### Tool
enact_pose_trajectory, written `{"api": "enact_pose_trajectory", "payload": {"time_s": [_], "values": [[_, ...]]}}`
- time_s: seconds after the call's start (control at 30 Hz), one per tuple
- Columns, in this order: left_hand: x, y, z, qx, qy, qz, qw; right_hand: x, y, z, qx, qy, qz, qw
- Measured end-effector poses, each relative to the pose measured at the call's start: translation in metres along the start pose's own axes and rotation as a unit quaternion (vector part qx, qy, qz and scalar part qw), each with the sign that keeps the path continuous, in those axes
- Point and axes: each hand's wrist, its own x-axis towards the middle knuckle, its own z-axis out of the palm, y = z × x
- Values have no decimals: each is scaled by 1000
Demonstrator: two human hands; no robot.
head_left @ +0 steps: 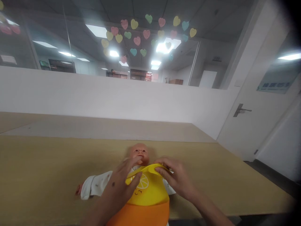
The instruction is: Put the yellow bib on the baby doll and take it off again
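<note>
A baby doll (139, 151) in a white patterned top lies face up on the table, head away from me. Over its chest is a yellow bib (154, 188) with a lemon-slice print, a smiling face and an orange lower pocket (145, 215). My right hand (177, 176) pinches the bib's top edge on the right, between thumb and fingers. At the left of the neckline, my left hand (123, 180) has its thumb on the bib's front and its fingers by the doll's chin, closed around the bib's edge. The hands partly cover the doll's neck and shoulders.
The wooden table (47, 163) reaches toward a low white wall (105, 97) with glass above it. Heart-shaped stickers (137, 40) dot the glass. A white door with a metal handle (241, 110) stands at the right, beyond the table's right edge.
</note>
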Motion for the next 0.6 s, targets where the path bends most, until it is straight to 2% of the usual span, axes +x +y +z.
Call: {"api": "enact_pose_trajectory", "payload": {"time_s": [0.1,0.2,0.23,0.3,0.4,0.5,0.6], "values": [[-19,-14,-19,27,106,-74,991,-6,5,-24,9,43,45,998],[-44,-43,-32,22,158,-210,965,-12,15,-58,44,88,152,984],[-53,-55,-32,10,153,-242,958,-14,20,-72,44,107,182,976],[-70,-79,-27,-13,104,-277,955,-19,33,-99,21,137,213,967],[-92,-110,-11,-27,40,-311,949,-30,55,-139,-24,146,245,958],[-108,-129,4,-22,12,-311,950,-45,75,-173,-40,148,299,942],[-116,-138,11,5,0,-295,955,-59,92,-200,-57,139,334,930]]}}
